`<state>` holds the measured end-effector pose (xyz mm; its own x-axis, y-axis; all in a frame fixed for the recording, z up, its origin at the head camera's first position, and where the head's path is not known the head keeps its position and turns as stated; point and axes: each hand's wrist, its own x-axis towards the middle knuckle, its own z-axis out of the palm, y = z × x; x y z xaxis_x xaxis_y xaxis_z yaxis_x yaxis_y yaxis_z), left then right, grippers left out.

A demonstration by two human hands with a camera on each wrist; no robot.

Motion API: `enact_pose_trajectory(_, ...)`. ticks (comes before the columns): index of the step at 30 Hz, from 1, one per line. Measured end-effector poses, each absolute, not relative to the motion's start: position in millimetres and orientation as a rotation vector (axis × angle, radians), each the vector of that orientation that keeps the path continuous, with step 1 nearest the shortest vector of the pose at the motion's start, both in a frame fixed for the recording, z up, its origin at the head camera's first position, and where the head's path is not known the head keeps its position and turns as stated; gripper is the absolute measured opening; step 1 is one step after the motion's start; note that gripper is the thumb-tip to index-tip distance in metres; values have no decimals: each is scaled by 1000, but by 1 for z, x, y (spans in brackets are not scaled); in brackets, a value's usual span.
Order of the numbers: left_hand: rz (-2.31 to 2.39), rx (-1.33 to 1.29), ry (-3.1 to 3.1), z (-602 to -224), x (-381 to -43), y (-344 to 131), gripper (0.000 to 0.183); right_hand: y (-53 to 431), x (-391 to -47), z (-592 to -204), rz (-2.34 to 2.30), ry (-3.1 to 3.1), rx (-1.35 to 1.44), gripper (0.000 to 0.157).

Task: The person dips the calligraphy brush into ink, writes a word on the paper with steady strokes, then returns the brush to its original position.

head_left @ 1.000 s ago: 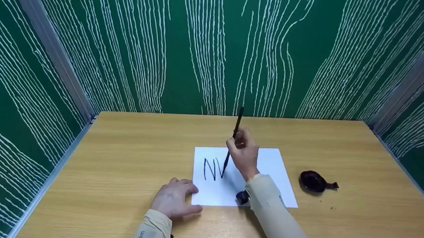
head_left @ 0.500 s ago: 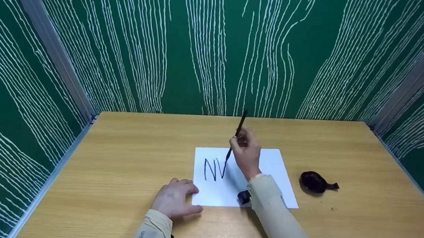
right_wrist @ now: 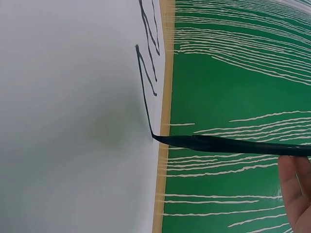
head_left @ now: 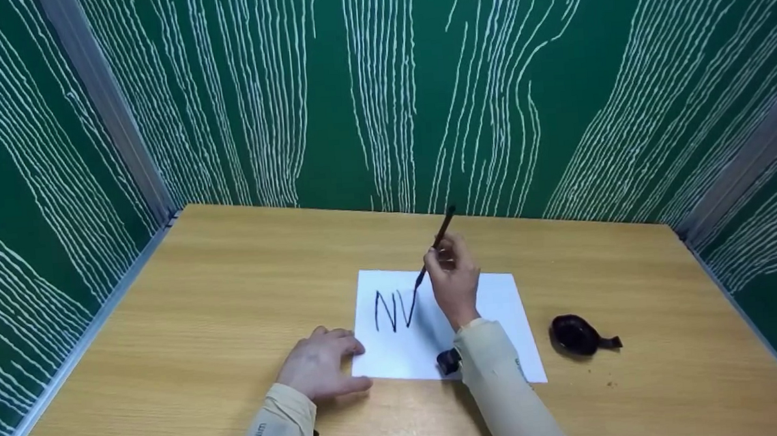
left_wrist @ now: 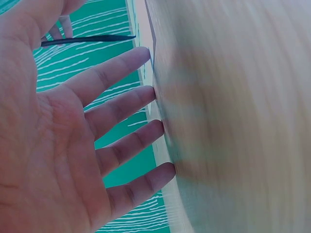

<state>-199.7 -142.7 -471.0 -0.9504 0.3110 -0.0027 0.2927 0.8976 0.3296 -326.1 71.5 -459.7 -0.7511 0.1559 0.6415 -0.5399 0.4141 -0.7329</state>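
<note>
My right hand (head_left: 454,282) pinches a dark paintbrush (head_left: 443,230) above a white sheet of paper (head_left: 398,361). In the right wrist view the tip of the brush (right_wrist: 194,142) touches the paper at the upper end of a black stroke. The paper bears black painted lines (head_left: 394,311) that look like an N and a V. My left hand (head_left: 320,363) lies at the paper's left edge with fingers spread, its thumb and index finger by the lower left corner. The left wrist view shows its straight fingertips (left_wrist: 154,92) resting on the tabletop.
A small black dish with a short handle (head_left: 574,335) stands on the wooden table (head_left: 249,275) right of the paper. Small specks lie in front of it. Green walls (head_left: 326,113) with white wavy lines enclose the table at the back and sides.
My right hand has moved slightly right with the brush, whose tip has gone up the paper and drawn the rising second stroke of the V. The left hand has stayed in place.
</note>
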Motion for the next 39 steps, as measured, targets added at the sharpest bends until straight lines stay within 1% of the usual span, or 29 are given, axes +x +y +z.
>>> enact_pose_trajectory(7, 510, 468, 3000, -471, -200, -142, 52, 73, -325, -458, 1388, -1981, 335, 17)
enact_pose_trajectory(14, 520, 463, 2996, -470, -199, -143, 52, 72, -301, -430, 1349, -1896, 321, 20)
enact_pose_trajectory(18, 532, 484, 3014, -471, -199, -144, 51, 74, -303, -430, 1324, -1903, 311, 20)
enact_pose_trajectory(27, 521, 439, 2978, -470, -200, -143, 53, 75, -303, -431, 1347, -1938, 304, 21)
enact_pose_trajectory(34, 512, 468, 2982, -469, -200, -143, 54, 75, -304, -432, 1335, -1948, 305, 21)
enact_pose_trajectory(39, 513, 475, 2987, -469, -199, -143, 54, 80, -317, -447, 1313, -1939, 338, 20)
